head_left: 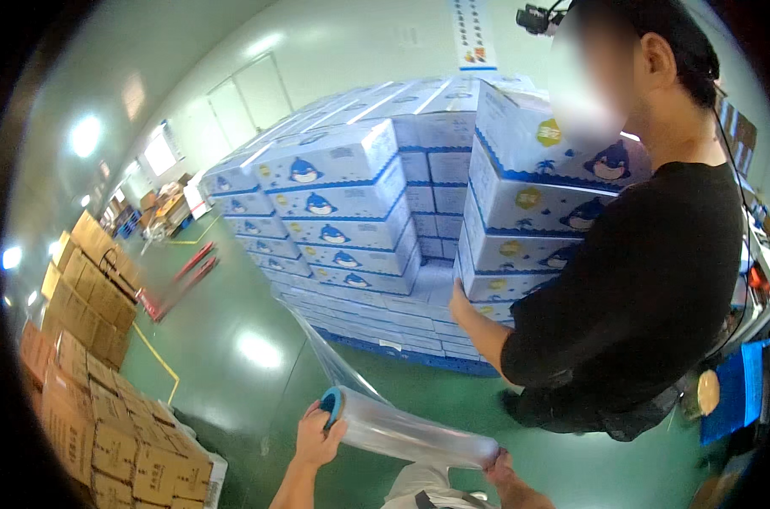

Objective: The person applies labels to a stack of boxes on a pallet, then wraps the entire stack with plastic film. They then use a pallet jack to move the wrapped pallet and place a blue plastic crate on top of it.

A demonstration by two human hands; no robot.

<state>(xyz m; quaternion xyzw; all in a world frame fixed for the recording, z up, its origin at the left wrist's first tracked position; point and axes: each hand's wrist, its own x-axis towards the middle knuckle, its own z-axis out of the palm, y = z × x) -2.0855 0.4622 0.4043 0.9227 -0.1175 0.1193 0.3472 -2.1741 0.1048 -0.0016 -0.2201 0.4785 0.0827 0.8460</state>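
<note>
Two hands grip a roll of clear stretch film point(406, 433) low in view, held crosswise at its two ends.

Left hand point(317, 437) closes around the blue-capped core end, right hand point(497, 465) clasps the far end; film sheet point(330, 360) runs taut up to the stacked blue-and-white cartons point(343, 212) on a blue pallet point(402, 349). Co-worker in black point(639, 288) stands just beside the right corner; green floor point(241, 339) lies open leftward, brown boxes point(97, 390) well apart.

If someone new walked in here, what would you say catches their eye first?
Most likely the tall pallet stack of white-and-blue cartons at centre, with clear film running from its base to the stretch-wrap roll held at both ends by the left hand and right hand. A person in a black top stands close on the right, one hand on the cartons.
</note>
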